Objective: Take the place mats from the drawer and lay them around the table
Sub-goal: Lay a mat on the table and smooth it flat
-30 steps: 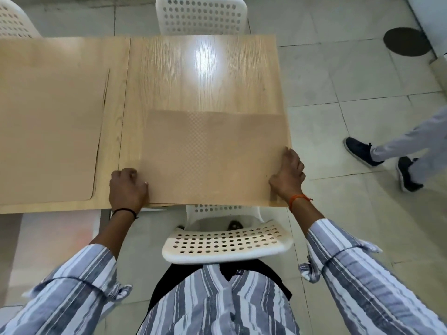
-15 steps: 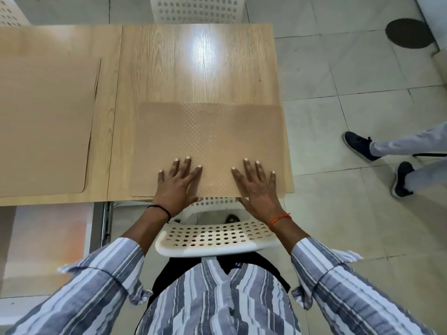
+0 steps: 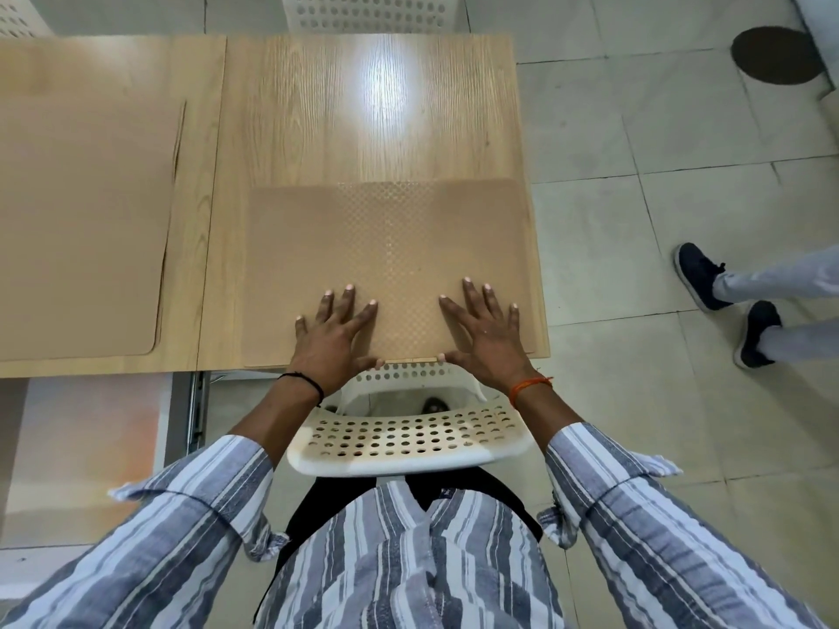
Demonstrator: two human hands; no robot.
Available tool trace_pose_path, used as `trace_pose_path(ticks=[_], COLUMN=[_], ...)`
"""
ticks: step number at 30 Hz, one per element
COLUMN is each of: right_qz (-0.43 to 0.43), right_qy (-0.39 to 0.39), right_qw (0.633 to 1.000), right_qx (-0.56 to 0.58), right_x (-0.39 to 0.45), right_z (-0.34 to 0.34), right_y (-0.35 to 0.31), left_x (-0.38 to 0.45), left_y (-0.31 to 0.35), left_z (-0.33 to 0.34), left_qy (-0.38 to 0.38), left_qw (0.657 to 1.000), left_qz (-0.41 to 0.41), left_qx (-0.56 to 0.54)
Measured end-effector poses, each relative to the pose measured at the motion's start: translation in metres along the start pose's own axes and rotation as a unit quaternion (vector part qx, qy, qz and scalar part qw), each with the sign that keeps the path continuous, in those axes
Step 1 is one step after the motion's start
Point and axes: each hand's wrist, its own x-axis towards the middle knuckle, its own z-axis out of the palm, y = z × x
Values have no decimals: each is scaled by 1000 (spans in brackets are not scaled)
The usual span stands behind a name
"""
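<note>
Both hands flat on a tan place mat at the table's near edge.

The left hand [image 3: 333,340] and right hand [image 3: 483,338] lie spread, palms down, gripping nothing, on the finely dimpled rectangular mat [image 3: 386,247]. It rests on the pale wood-grain table [image 3: 372,120]; a smoother round-cornered mat [image 3: 81,229] lies well left of them.

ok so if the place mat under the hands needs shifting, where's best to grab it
Pinch the place mat by its near edge, from the chair side: it lies flat, but that edge sits at the table's near rim, beside the left hand and right hand.
</note>
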Motion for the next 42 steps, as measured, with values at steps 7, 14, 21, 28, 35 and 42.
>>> trace_pose_path(ticks=[7, 14, 21, 28, 35, 42], right_qz=[34, 55, 65, 76, 25, -26], right_qy=[-24, -29, -33, -7, 172, 130], right_qw=[999, 998, 997, 996, 983, 990], right_qx=[2, 12, 13, 46, 58, 51], right_x=[1, -5, -8, -9, 32, 101], right_z=[-3, -5, -5, -9, -27, -19], right_y=[-1, -6, -10, -14, -46, -69], left_x=[1, 3, 3, 2, 66, 124], left_y=[1, 0, -1, -1, -5, -19], left_z=[0, 0, 0, -12, -57, -39], left_qy=[5, 7, 8, 22, 162, 156], left_qw=[1000, 1000, 1000, 999, 980, 985], left_qz=[-8, -5, -2, 4, -6, -18], left_qx=[-14, -12, -15, -23, -119, -67])
